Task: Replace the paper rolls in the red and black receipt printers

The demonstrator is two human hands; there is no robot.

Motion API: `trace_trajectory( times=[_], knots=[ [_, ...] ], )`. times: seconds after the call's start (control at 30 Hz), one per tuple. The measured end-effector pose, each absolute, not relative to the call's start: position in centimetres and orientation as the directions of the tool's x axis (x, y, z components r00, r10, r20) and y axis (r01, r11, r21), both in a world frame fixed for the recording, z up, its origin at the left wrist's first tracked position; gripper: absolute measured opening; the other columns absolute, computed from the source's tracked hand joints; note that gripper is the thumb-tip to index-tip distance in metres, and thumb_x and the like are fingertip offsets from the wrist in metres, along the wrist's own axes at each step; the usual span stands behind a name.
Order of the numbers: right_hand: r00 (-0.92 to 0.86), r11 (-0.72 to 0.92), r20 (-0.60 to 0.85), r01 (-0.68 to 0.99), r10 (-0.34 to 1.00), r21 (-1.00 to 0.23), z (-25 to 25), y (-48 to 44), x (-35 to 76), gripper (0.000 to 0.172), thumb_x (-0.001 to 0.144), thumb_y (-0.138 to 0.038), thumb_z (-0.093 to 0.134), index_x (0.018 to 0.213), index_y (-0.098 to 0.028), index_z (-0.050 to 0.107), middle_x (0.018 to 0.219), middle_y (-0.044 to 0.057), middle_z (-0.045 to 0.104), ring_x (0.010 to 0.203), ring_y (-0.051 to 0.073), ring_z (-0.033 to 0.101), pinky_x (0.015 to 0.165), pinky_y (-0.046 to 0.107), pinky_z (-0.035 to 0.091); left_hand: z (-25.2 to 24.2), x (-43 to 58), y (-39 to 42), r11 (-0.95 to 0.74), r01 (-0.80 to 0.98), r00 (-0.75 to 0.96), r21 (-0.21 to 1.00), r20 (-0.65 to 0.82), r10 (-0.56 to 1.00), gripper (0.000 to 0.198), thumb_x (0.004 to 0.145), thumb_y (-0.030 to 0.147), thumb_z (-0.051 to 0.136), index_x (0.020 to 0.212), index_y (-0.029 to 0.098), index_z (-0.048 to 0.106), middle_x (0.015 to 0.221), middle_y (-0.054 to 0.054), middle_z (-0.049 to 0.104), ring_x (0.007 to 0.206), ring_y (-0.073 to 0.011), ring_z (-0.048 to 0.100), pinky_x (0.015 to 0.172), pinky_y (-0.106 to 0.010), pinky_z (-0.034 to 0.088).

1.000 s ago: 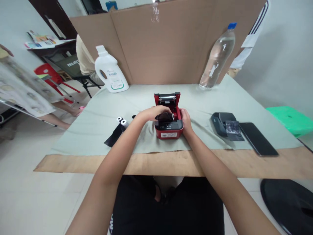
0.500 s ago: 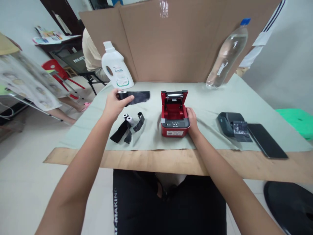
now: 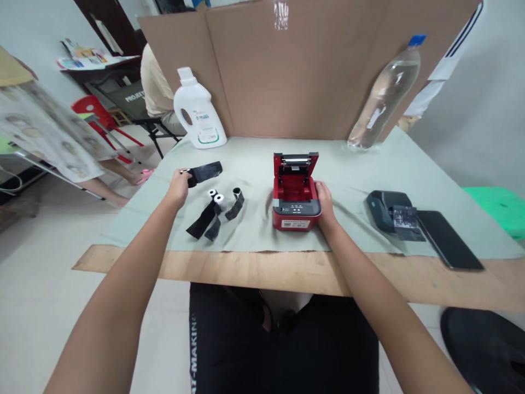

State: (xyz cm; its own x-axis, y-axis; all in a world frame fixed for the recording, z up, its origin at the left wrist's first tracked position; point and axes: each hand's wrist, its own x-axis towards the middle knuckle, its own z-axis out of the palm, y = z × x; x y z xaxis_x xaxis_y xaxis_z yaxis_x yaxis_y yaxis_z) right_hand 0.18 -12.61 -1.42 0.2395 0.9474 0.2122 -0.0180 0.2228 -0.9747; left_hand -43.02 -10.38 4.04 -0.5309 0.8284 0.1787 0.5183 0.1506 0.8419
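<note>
My left hand [image 3: 178, 187] is closed around a thermal paper roll, whose black strip [image 3: 206, 172] stretches out to the right just above the cloth. Three more small rolls lie to the right of that hand: white-sided paper rolls [image 3: 219, 201] with black tails, and a black paper roll [image 3: 235, 204] partly unwound. A red receipt printer [image 3: 297, 223] stands upright in the middle with its lid [image 3: 296, 160] raised; its red paper bay shows no roll. My right hand [image 3: 325, 202] grips the printer's right side, some fingers hidden behind it.
To the right lie a dark handheld card terminal [image 3: 388, 209] with a dark strip hanging from it and a black phone [image 3: 449, 239]. A white jug [image 3: 200, 115] and a clear bottle [image 3: 385, 96] lean against the cardboard screen [image 3: 287, 76]. Other people are at the left.
My left hand has moved left and down with the paper roll, away from the printer. My right hand stays at the printer. The view has shifted slightly.
</note>
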Motion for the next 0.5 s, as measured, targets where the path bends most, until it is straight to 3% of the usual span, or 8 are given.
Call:
trace_trajectory(
  times=[0.17, 0.4, 0.5],
  knots=[
    [0.243, 0.219, 0.2, -0.053, 0.949, -0.974, -1.9, -12.2, 0.2, 0.031, 0.099, -0.05, 0.052, 0.093, -0.024, 0.067, 0.099, 0.005, 0.071, 0.098, 0.023, 0.063, 0.094, 0.036, 0.055, 2.9, -44.0, -12.2, 0.103, 0.373, -0.473, 0.922, 0.094, 0.876, 0.036, 0.068, 0.024, 0.076, 0.096, 0.022, 0.053, 0.091, -0.001, 0.068, 0.087, -0.0158, 0.067, 0.081, -0.026, 0.054],
    [0.252, 0.215, 0.196, -0.051, 0.948, -0.975, -1.9, -12.2, 0.1, 0.027, 0.098, -0.047, 0.052, 0.092, -0.025, 0.067, 0.098, 0.005, 0.072, 0.097, 0.023, 0.063, 0.091, 0.036, 0.056, 2.2, -44.1, -13.4, 0.192, 0.587, -0.408, 0.787, 0.083, 0.909, 0.038, 0.067, 0.038, 0.085, 0.096, 0.02, 0.067, 0.079, 0.001, 0.067, 0.08, -0.0201, 0.065, 0.075, -0.029, 0.049],
    [0.246, 0.222, 0.205, -0.046, 0.947, -0.974, -1.7, -12.3, 0.1, 0.028, 0.098, -0.047, 0.052, 0.092, -0.024, 0.067, 0.098, 0.005, 0.071, 0.096, 0.023, 0.063, 0.091, 0.036, 0.055, 2.2, -43.7, -13.7, 0.199, 0.684, -0.394, 0.702, 0.125, 0.911, 0.035, 0.067, 0.038, 0.088, 0.087, 0.022, 0.064, 0.076, 0.002, 0.064, 0.078, -0.0199, 0.063, 0.076, -0.03, 0.046]
  ],
)
